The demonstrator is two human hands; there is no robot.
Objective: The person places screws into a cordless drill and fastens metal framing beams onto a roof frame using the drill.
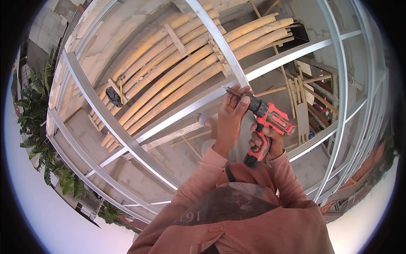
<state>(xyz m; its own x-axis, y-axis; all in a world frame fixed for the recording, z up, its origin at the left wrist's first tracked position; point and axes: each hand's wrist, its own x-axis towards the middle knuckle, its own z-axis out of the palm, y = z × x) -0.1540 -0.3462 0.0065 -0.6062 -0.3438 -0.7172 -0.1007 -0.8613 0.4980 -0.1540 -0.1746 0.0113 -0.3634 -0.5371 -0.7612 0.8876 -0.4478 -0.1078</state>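
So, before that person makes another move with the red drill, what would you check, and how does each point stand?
1. Red drill held by its handle: ok; the right hand wraps it.
2. Left hand clear of the bit: not ok; its fingers are on it.
3. Sleeve cuffs away from the chuck: ok; both sit back at the wrists.
4. Bit locked firmly in the chuck: cannot tell; tightness doesn't show.
5. Bit tip off the metal beam: cannot tell from this single view.

soft daylight, pale sky point(46, 203), glare on metal beams point(287, 62), bowed edges, black corners
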